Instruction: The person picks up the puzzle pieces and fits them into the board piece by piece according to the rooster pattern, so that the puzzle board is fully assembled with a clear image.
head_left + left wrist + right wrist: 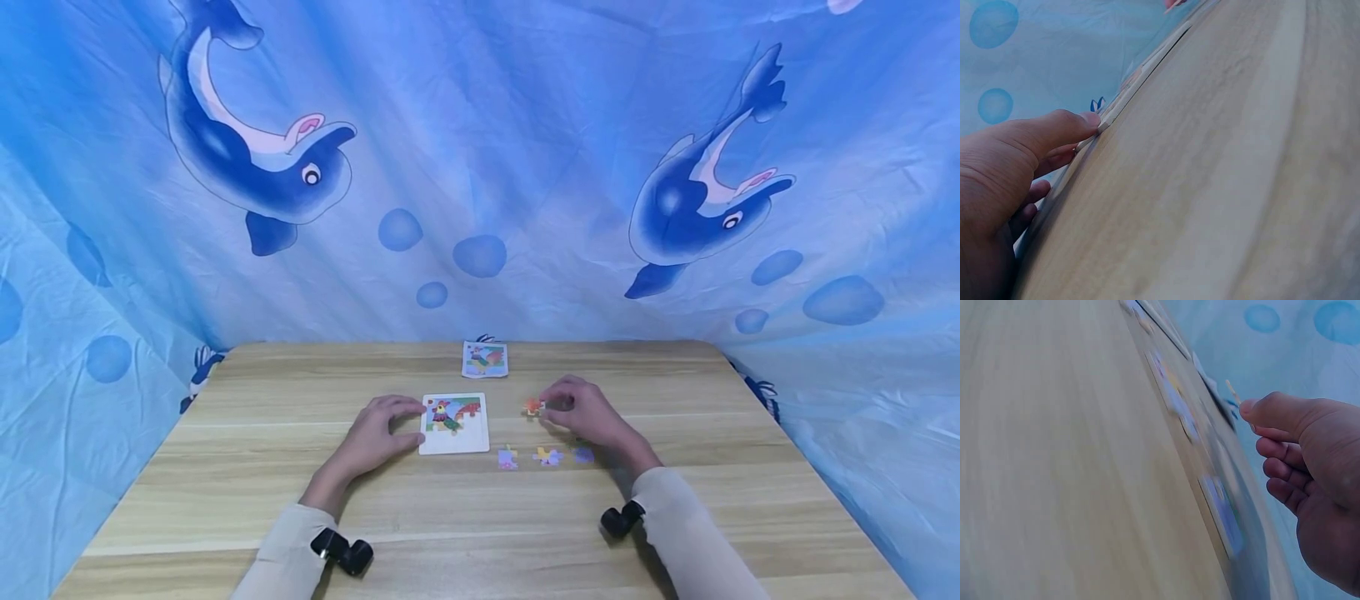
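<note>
A square jigsaw puzzle board [471,444] with a white border lies on the table, its upper part filled with a colourful bird picture. My left hand [382,435] holds the board by its left edge, thumb near the lower corner and fingers higher up; in the left wrist view the thumb [1075,127] rests on the rim. To the right of the board, my right hand [588,412] pinches an orange and green puzzle piece [533,407] between thumb and fingertips, lifted off the table. In the right wrist view this piece [1232,391] shows only as a thin edge.
Below the right hand lie loose puzzle pieces: a purple one [507,457], a yellow and purple one [548,456] and a bluish one [583,455]. A picture card [485,360] of the bird lies behind the board. A blue dolphin-print curtain [480,167] hangs behind the wooden table [465,533].
</note>
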`<state>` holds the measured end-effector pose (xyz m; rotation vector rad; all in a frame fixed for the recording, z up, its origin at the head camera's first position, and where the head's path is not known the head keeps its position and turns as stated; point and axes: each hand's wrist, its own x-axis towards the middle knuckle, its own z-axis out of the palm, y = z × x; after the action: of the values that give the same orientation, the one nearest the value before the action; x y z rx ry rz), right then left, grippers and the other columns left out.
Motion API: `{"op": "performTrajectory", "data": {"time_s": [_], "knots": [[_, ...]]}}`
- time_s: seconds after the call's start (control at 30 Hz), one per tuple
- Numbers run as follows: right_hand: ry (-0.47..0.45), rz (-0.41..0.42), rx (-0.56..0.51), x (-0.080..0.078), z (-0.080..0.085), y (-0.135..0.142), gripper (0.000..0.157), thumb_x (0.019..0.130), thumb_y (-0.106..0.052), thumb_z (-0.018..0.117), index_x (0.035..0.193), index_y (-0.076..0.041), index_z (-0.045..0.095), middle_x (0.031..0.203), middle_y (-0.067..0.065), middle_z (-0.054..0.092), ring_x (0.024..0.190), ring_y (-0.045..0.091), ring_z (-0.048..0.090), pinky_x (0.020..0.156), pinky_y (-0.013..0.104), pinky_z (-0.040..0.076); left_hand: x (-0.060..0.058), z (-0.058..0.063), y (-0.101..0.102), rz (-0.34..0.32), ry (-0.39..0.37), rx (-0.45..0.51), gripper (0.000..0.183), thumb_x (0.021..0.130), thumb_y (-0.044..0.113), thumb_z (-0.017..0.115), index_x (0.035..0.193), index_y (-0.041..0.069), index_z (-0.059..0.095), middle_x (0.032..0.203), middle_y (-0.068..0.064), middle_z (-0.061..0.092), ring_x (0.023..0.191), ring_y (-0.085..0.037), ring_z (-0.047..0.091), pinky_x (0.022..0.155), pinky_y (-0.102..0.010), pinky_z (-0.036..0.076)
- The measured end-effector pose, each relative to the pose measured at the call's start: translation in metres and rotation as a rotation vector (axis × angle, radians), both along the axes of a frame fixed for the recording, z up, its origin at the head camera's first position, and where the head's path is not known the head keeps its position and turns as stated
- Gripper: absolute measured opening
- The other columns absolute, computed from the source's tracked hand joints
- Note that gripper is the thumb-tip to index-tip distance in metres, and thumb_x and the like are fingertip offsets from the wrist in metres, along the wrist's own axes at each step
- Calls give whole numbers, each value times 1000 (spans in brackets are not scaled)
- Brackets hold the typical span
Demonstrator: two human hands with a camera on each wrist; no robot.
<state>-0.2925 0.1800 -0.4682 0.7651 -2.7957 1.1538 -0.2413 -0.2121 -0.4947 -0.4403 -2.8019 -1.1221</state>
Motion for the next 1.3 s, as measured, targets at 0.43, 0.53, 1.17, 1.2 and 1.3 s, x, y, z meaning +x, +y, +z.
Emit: {"op": "performTrajectory", "data": {"time_s": [0.43,0.53,1.17,1.2,1.3], "knots": [[-33,66,8,0,2,-44,19,90,-20,80,109,-20,78,111,-3,68,101,14,62,85,28,55,-1,-2,-1,3,24,-8,46,84,32,84,128,23,73,142,-3,65,141,-37,48,117,-68,32],[-38,74,7,2,2,-50,20,90,-20,80,110,-20,78,111,-3,67,99,13,62,83,27,55,-1,-2,-1,2,23,-6,46,84,32,84,128,23,73,142,-4,65,141,-37,48,117,-68,32],[-73,115,-14,3,-2,-78,19,91,-19,79,110,-18,78,109,-5,66,99,12,60,83,26,54,-1,-1,-2,11,6,-12,46,85,32,84,128,23,72,143,-4,64,142,-37,47,118,-68,31],[-69,116,-11,3,-2,-79,20,91,-19,79,110,-17,78,109,-6,66,99,12,60,83,27,54,-1,-1,-2,11,6,-13,46,85,32,83,128,23,72,143,-4,64,142,-36,47,118,-68,31],[-67,118,-3,3,-2,-82,21,91,-19,79,111,-16,78,110,-6,66,100,11,60,84,27,54,-1,0,-2,10,7,-13,46,85,32,83,128,23,72,142,-4,64,142,-37,47,117,-69,31]]}}
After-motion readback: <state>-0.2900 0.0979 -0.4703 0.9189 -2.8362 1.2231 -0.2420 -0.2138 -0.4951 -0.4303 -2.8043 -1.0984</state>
